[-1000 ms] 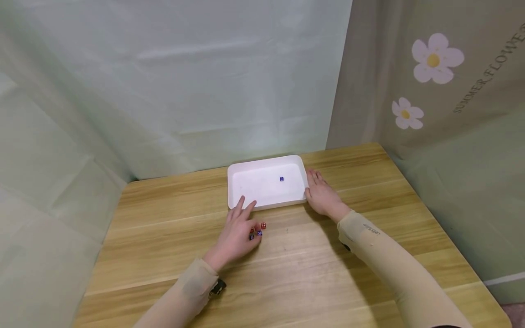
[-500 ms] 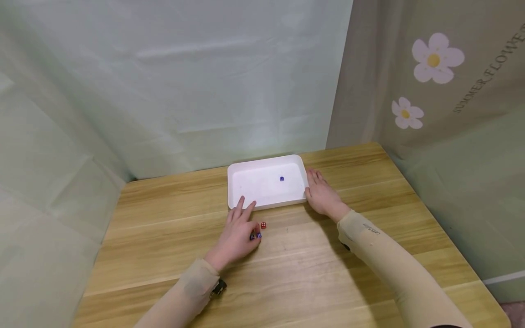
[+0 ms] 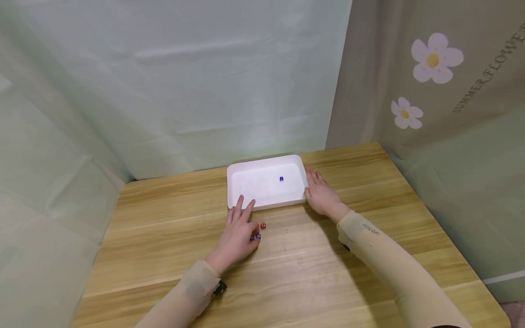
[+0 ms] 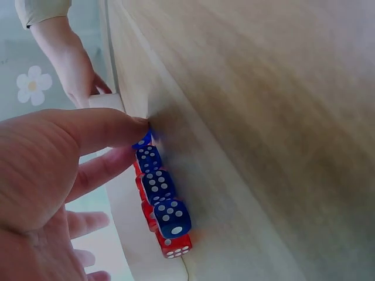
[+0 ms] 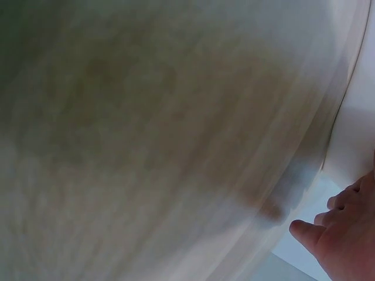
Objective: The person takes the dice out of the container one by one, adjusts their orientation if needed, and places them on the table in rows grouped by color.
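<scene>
My left hand [image 3: 234, 237] pinches a blue die [image 4: 142, 140] between thumb and index finger, at the end of a close double row of dice on the table. Several blue dice [image 4: 158, 186] make up one row in the left wrist view; red dice [image 4: 170, 247] line the other, partly hidden behind them. In the head view my hand covers most of the rows, leaving a red die [image 3: 263, 225] showing. My right hand [image 3: 322, 197] rests with fairly straight fingers against the right side of a white tray [image 3: 266, 161]. One blue die [image 3: 281, 179] lies inside the tray.
The wooden table [image 3: 320, 273] spreads around both hands. Pale curtains [image 3: 205, 91] hang behind it and to the left, and a flower-printed curtain [image 3: 369, 82] hangs at the right. The tray sits near the table's back edge.
The pinched blue die has shifted slightly toward me and to the left, against the row, along with my left thumb and index finger. My right hand and the tray stay put.
</scene>
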`<control>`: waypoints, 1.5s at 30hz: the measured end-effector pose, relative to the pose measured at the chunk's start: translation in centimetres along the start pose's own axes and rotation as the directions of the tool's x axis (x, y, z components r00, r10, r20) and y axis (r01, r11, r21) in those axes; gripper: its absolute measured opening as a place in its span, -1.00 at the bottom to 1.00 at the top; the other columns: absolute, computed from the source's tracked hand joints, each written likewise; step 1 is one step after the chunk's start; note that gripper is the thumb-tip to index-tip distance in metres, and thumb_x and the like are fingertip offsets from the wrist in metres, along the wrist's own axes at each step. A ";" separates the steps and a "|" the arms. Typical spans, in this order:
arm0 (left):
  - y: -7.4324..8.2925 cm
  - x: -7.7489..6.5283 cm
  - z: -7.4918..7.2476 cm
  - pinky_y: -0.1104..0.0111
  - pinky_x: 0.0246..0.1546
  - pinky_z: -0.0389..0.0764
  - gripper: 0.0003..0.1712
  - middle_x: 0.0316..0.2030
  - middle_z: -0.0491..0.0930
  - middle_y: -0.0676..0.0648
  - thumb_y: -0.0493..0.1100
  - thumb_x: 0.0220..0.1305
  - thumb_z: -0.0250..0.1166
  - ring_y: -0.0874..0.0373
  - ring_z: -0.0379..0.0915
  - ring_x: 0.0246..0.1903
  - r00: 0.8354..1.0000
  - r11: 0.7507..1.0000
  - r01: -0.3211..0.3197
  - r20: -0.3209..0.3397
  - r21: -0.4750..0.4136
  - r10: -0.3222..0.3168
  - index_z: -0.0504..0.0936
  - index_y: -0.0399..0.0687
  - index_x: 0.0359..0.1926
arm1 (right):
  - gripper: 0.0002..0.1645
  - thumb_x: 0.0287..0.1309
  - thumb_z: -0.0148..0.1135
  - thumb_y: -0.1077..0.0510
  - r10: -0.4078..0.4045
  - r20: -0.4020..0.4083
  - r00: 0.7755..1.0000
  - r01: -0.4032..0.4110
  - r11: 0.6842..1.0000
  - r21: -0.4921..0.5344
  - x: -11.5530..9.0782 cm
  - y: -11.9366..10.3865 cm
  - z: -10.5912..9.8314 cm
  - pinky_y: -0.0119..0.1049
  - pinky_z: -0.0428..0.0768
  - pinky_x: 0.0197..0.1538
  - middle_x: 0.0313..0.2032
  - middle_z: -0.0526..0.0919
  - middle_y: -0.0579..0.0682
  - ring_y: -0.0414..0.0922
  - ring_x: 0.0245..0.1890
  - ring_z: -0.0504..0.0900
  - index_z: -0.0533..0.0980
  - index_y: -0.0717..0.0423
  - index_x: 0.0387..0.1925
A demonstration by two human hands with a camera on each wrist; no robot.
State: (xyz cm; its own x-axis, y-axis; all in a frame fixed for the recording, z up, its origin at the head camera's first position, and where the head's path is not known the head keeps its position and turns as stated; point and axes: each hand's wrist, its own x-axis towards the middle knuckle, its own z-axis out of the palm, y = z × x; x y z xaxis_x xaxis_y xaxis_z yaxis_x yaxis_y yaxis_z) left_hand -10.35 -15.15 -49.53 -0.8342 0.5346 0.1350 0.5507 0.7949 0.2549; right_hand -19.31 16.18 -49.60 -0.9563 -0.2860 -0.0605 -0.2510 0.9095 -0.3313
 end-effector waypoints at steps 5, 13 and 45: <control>0.1 0.1 0.1 -0.35 0.52 0.01 -0.76 0.60 0.22 -0.31 -0.14 0.08 0.64 -0.37 -0.31 0.66 1.000 1.000 0.006 -0.015 0.008 -0.006 0.69 0.15 -0.48 | -0.20 0.66 -0.29 0.07 -0.004 -0.012 1.000 0.004 1.000 -0.003 0.1 0.1 0.0 0.09 -0.08 0.65 0.65 -0.09 0.42 0.32 0.66 -0.12 -0.18 0.48 0.64; 0.2 0.2 0.1 -0.31 0.54 -0.01 -0.74 0.60 0.21 -0.30 -0.12 0.07 0.64 -0.36 -0.34 0.66 0.999 1.000 0.020 -0.025 0.020 -0.020 0.66 0.15 -0.51 | -0.20 0.66 -0.29 0.06 -0.001 -0.016 1.000 0.001 1.000 -0.001 0.0 0.1 -0.1 0.09 -0.05 0.65 0.65 -0.06 0.42 0.31 0.66 -0.10 -0.17 0.47 0.64; 1.7 2.8 -0.8 -0.25 0.52 0.06 -0.66 0.61 0.21 -0.29 0.01 0.12 0.65 -0.35 -0.27 0.66 0.993 0.994 0.008 -0.115 -0.107 -0.020 0.65 0.01 -0.30 | -0.20 0.67 -0.29 0.06 0.002 -0.008 1.000 -0.002 1.000 0.000 0.0 0.0 0.2 0.11 0.01 0.64 0.65 -0.09 0.40 0.32 0.66 -0.10 -0.19 0.46 0.64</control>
State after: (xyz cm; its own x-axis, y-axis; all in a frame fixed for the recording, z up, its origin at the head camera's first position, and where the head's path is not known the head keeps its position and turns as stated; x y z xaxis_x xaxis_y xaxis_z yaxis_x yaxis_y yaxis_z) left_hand -11.75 -12.49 -47.93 -0.8429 0.4820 0.2391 0.5379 0.7636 0.3572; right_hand -19.30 16.15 -49.79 -0.9581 -0.2813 -0.0537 -0.2487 0.9104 -0.3307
